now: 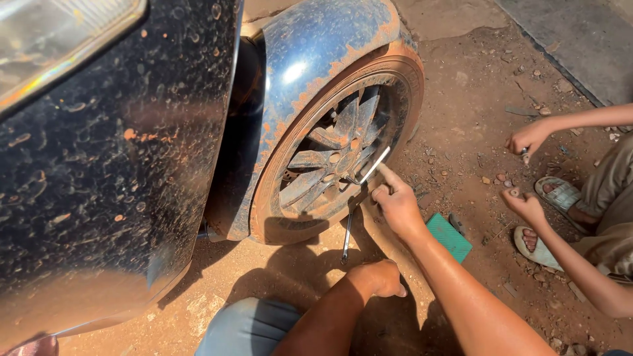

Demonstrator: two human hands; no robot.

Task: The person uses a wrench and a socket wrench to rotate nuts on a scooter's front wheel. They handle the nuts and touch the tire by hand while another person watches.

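A muddy car wheel (343, 142) with silver alloy spokes sits under a dark blue fender (310, 59). My right hand (395, 204) grips a metal wheel wrench (372, 166) whose end reaches the hub of the wheel. My left hand (381, 278) is lower, fist-like, pressed on the dirt ground near my knee (247, 326). A second metal bar (347, 236) hangs down from under my right hand toward the ground; whether either hand holds it is hidden.
The dark, mud-spattered car body (112, 165) fills the left. A green flat piece (450, 236) lies on the dirt by my right forearm. Another person squats at right in sandals (560, 194), their hands (527, 138) holding small things. Stones litter the ground.
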